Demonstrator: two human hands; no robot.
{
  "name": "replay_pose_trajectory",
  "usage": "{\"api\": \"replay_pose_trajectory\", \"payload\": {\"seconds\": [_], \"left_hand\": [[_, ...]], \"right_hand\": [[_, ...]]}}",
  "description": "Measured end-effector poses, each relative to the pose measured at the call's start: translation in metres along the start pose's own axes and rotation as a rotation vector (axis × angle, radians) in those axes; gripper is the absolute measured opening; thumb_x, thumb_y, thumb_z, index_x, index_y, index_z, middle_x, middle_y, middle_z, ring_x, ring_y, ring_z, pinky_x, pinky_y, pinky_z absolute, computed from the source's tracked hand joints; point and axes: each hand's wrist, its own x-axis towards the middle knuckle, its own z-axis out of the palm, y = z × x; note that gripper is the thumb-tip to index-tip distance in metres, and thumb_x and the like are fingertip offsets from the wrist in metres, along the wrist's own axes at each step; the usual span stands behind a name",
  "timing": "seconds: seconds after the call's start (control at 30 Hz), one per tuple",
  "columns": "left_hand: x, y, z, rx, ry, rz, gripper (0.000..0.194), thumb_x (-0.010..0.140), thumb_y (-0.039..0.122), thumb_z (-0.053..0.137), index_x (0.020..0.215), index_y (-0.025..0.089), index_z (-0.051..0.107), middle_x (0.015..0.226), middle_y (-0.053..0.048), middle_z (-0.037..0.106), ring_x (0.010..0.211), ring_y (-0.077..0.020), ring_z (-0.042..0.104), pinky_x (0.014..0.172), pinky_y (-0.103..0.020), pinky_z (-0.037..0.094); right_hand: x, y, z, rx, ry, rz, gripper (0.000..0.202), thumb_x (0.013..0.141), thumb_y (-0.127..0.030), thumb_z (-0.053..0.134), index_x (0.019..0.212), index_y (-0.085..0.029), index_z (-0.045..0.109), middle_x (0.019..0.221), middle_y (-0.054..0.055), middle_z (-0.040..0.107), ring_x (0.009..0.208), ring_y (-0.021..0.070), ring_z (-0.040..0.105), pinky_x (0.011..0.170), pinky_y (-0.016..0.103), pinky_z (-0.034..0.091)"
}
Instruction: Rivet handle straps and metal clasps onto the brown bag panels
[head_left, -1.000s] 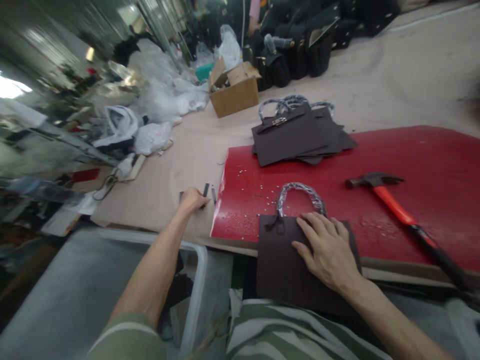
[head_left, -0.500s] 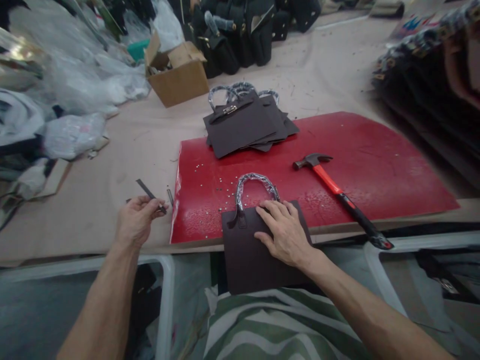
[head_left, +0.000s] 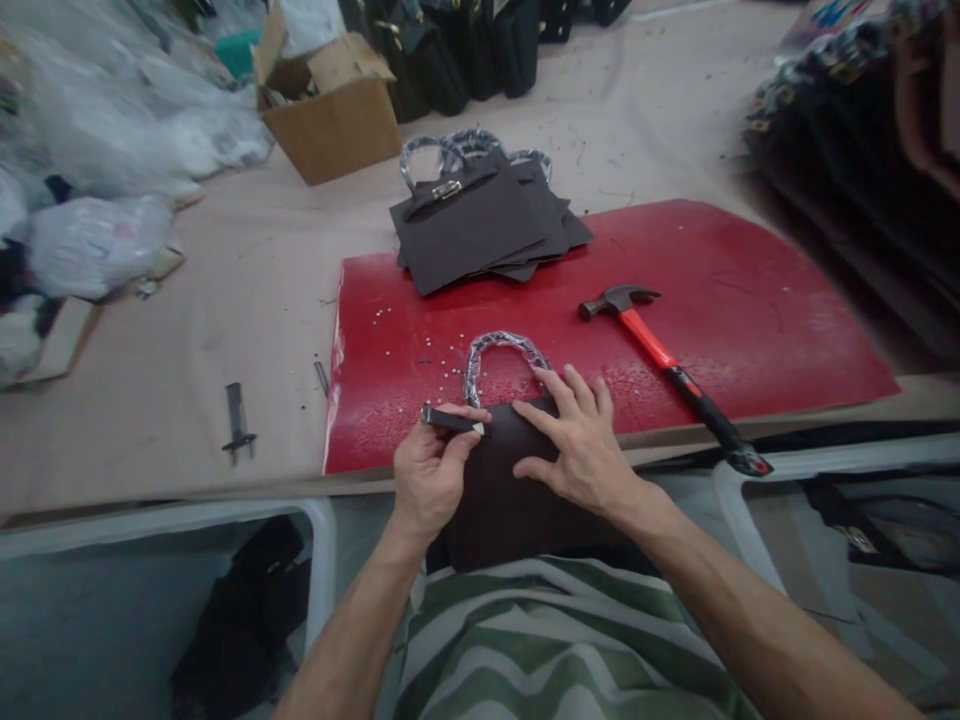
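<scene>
A dark brown bag panel point(head_left: 517, 510) with a plastic-wrapped handle point(head_left: 504, 345) hangs over the table's front edge towards my lap. My right hand point(head_left: 574, 435) lies on its upper right part, fingers spread. With the fingertips of my left hand point(head_left: 435, 470) I pinch a short, dark, narrow stick-like tool point(head_left: 450, 421) with a pale tip. That tip is at the panel's upper left, close to the foot of the handle; whether it touches I cannot tell. A claw hammer point(head_left: 660, 355) with a red and black grip rests to the right.
Similar panels point(head_left: 472, 235) are stacked at the back of a red mat point(head_left: 720, 290). A two-pronged tool point(head_left: 237, 425) lies on the left. Beyond are a cardboard box point(head_left: 334, 130) and plastic bags point(head_left: 101, 245). White-rimmed bins point(head_left: 322, 540) flank my lap.
My left hand has moved right from the bare table to the panel, bringing the dark stick-like tool. The two-pronged tool now shows on the table. My right hand has stayed on the panel.
</scene>
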Motion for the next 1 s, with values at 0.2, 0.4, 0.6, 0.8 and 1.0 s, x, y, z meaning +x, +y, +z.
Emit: {"api": "replay_pose_trajectory", "payload": {"seconds": [0.2, 0.4, 0.6, 0.8, 1.0], "left_hand": [[-0.005, -0.016, 0.006, 0.096, -0.038, 0.039, 0.014, 0.092, 0.019, 0.063, 0.106, 0.019, 0.064, 0.103, -0.005, 0.075, 0.095, -0.0173, 0.074, 0.089, -0.031, 0.061], [-0.013, -0.029, 0.012, 0.206, -0.027, 0.118, 0.016, 0.093, 0.019, 0.062, 0.109, 0.020, 0.064, 0.106, -0.005, 0.075, 0.100, -0.0188, 0.073, 0.094, -0.035, 0.059], [-0.011, -0.028, 0.014, 0.330, -0.063, 0.257, 0.014, 0.093, 0.021, 0.063, 0.107, 0.020, 0.068, 0.104, -0.004, 0.076, 0.098, -0.0175, 0.073, 0.092, -0.033, 0.059], [-0.007, -0.032, 0.012, 0.300, -0.046, 0.238, 0.014, 0.094, 0.023, 0.062, 0.107, 0.019, 0.066, 0.104, -0.006, 0.076, 0.098, -0.0182, 0.073, 0.093, -0.034, 0.059], [-0.009, -0.035, 0.014, 0.222, -0.034, 0.170, 0.014, 0.095, 0.024, 0.061, 0.108, 0.019, 0.064, 0.107, -0.007, 0.075, 0.101, -0.0193, 0.073, 0.096, -0.037, 0.059]], "right_hand": [[0.002, -0.002, 0.003, 0.045, -0.035, 0.033, 0.075, 0.070, -0.054, 0.083, 0.136, -0.026, 0.061, 0.157, 0.012, 0.041, 0.143, 0.0399, 0.034, 0.116, 0.067, 0.022], [0.003, -0.004, 0.002, 0.052, -0.038, 0.031, 0.073, 0.072, -0.051, 0.083, 0.136, -0.027, 0.060, 0.151, 0.008, 0.049, 0.139, 0.0390, 0.036, 0.115, 0.067, 0.025], [0.004, -0.002, 0.002, 0.083, -0.026, 0.032, 0.074, 0.069, -0.052, 0.085, 0.135, -0.027, 0.061, 0.151, 0.007, 0.049, 0.139, 0.0382, 0.036, 0.115, 0.065, 0.025], [0.006, 0.000, 0.002, 0.096, -0.014, 0.026, 0.072, 0.070, -0.053, 0.084, 0.134, -0.028, 0.062, 0.151, 0.007, 0.050, 0.137, 0.0379, 0.038, 0.115, 0.064, 0.025], [0.006, 0.003, 0.002, 0.109, -0.013, 0.011, 0.075, 0.068, -0.054, 0.085, 0.134, -0.028, 0.062, 0.150, 0.006, 0.050, 0.135, 0.0375, 0.040, 0.113, 0.062, 0.026]]}}
